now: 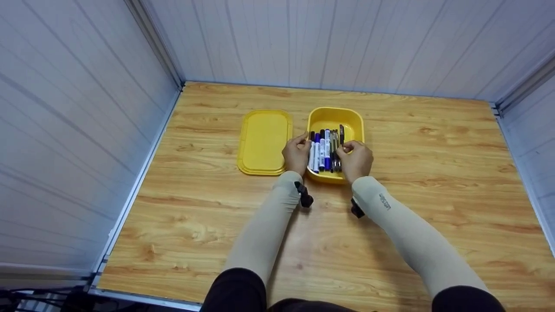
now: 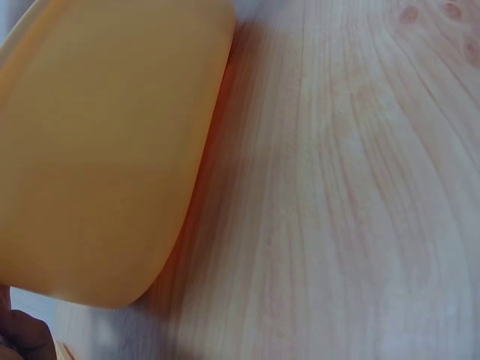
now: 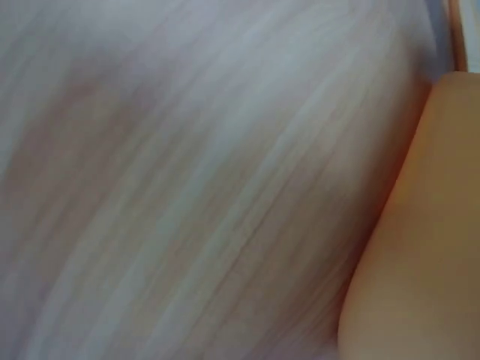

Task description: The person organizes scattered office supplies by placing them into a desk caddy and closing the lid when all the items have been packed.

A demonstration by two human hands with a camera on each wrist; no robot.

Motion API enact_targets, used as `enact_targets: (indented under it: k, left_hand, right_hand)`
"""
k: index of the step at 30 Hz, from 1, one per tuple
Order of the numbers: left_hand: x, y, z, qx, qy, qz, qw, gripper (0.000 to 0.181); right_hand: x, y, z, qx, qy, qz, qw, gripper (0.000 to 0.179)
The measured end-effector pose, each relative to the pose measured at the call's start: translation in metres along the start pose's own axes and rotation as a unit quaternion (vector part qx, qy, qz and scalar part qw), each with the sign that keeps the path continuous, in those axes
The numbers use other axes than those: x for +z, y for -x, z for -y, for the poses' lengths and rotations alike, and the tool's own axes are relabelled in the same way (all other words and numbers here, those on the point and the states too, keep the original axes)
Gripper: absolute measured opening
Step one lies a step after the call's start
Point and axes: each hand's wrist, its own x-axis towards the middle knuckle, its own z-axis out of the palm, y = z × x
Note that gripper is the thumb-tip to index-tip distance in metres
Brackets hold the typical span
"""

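Observation:
A yellow plastic box (image 1: 334, 113) sits on the table with markers (image 1: 322, 149) and dark pens (image 1: 333, 151) laid side by side in it. Its left rim is gripped by my left hand (image 1: 296, 155). My right hand (image 1: 357, 159), over the right side of the box, pinches a black pen (image 1: 341, 133) that lies lengthwise beside the others. In the left wrist view the outer wall of the box (image 2: 112, 142) is large, and part of a hand (image 2: 26, 334) shows at lower left. The right wrist view has only the box wall (image 3: 424, 255) and the table.
A yellow lid (image 1: 265, 141) lies flat on the table just left of the box. The wood-grain table (image 1: 433, 164) is bounded by white panel walls (image 1: 277, 43) at the back and both sides. Cables (image 1: 39, 294) are at the lower left, off the table.

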Motion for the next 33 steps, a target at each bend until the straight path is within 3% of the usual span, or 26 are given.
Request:
enact_targets:
  k: [12,28,33]
  left_hand:
    - [-0.0036,-0.0004,0.0001,-0.006,0.005,0.003,1.0,0.029]
    - [-0.0021,0.0006,-0.0027,-0.009,-0.001,0.015,0.9999,0.029]
    - [-0.0026,0.0022,-0.0035,-0.009,-0.009,0.01,0.9999,0.028]
  right_hand:
    - [0.0075,0.0002,0.0004,-0.023,0.086,0.066,0.9939,0.015]
    - [0.0056,-0.0004,0.0,-0.031,0.119,0.067,0.9901,0.01]
    - [0.0061,0.0005,0.0006,-0.029,0.124,0.066,0.9896,0.019]
